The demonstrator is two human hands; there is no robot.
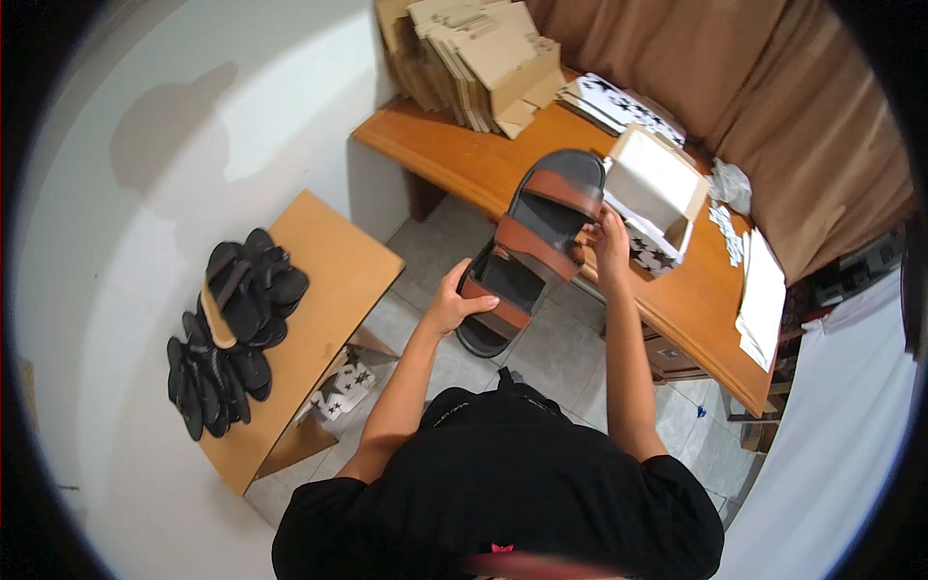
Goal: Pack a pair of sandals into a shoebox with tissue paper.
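L hand (452, 307) + R hand (611, 237) hold 1 sandal (530, 246); maybe 6 stacked sandals (232, 333).

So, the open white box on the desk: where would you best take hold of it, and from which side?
Probably by its side walls, coming from above. The open box lies mouth up with its flap raised at the far end, so the rims are exposed. The near end is crowded: the right hand and the sandal, also held by the left hand, sit just in front.
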